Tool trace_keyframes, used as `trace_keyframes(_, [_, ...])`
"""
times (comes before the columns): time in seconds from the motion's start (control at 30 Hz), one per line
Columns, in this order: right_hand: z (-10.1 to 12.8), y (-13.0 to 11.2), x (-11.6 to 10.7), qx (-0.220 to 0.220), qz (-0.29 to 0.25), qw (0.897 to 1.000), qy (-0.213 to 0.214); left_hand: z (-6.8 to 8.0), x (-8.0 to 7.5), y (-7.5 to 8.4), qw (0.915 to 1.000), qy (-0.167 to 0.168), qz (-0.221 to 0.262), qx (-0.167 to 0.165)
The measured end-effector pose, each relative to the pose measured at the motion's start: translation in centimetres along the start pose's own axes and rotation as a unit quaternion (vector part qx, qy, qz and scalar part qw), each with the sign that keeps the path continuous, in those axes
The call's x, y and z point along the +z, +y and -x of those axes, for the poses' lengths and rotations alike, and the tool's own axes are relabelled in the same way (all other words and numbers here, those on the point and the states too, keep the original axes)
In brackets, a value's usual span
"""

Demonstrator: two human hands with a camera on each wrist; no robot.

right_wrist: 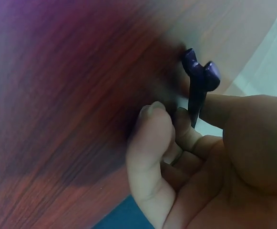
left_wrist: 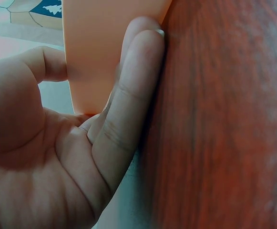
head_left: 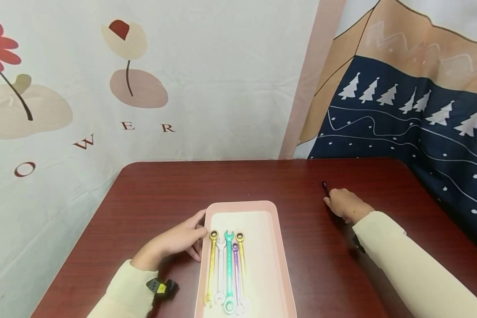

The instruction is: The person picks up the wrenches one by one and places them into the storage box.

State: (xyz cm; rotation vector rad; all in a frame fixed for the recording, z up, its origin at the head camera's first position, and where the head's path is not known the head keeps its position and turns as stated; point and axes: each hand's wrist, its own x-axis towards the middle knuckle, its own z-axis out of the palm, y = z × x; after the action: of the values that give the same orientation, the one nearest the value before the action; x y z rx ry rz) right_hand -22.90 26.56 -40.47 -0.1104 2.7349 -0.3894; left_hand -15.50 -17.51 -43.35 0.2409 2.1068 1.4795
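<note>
A pink tray (head_left: 277, 247) lies on the dark red table (head_left: 163, 190) and holds several coloured wrenches (head_left: 227, 269) side by side: yellow, white, teal, purple. My left hand (head_left: 179, 240) rests against the tray's left wall (left_wrist: 105, 43), fingers straight along it and thumb over the rim. My right hand (head_left: 343, 205) lies on the table to the right of the tray. Its fingers curl round a dark purple wrench (right_wrist: 199, 83), whose open end sticks out past the fingers (head_left: 325, 187).
Printed cloth hangs behind the table: flowers at the left (head_left: 63, 88), a navy tree pattern at the right (head_left: 401, 115). A small black and yellow device (head_left: 161, 288) is strapped at my left wrist. Bare tabletop lies beyond the tray.
</note>
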Motion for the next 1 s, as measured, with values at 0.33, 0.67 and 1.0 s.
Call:
trace_keyframes(0.33, [0.1,0.2,0.1,0.004,0.000,1.000,0.004,0.0,0.1,0.1,1.0000,-0.001,-0.001,0.000])
trace_keyframes(0.67, [0.2,0.9,0.3,0.001,-0.012,0.999,0.031,0.0,0.1,-0.1,1.0000,-0.001,-0.001,0.000])
trace_keyframes(1.0, [0.1,1.4,0.5,-0.031,-0.026,0.998,0.048,-0.1,0.1,-0.1,1.0000,-0.002,-0.001,0.000])
